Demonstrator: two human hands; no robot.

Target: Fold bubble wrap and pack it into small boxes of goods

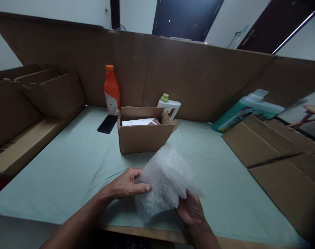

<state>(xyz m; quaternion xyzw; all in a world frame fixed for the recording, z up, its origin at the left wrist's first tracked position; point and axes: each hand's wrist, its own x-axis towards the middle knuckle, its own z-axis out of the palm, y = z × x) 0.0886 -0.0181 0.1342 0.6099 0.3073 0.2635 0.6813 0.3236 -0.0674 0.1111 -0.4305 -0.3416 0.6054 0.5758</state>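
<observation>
A crumpled, clear sheet of bubble wrap (164,183) is held up over the front of the table, between my two hands. My left hand (127,183) grips its left edge, the thumb lying on the near face and the other fingers partly hidden behind. From the lower right, my right hand (191,207) clasps the wrap, its fingertips covered by the plastic. Just beyond the wrap stands a small open cardboard box (145,139), with a white packet (139,122) showing inside it.
A black phone (107,124) lies left of the box. Behind stand an orange bottle (112,91) and a white jug with a green cap (170,103). A teal liquid container (242,112) leans at right by cardboard flaps (284,159). Cardboard walls (193,76) edge the table (69,166).
</observation>
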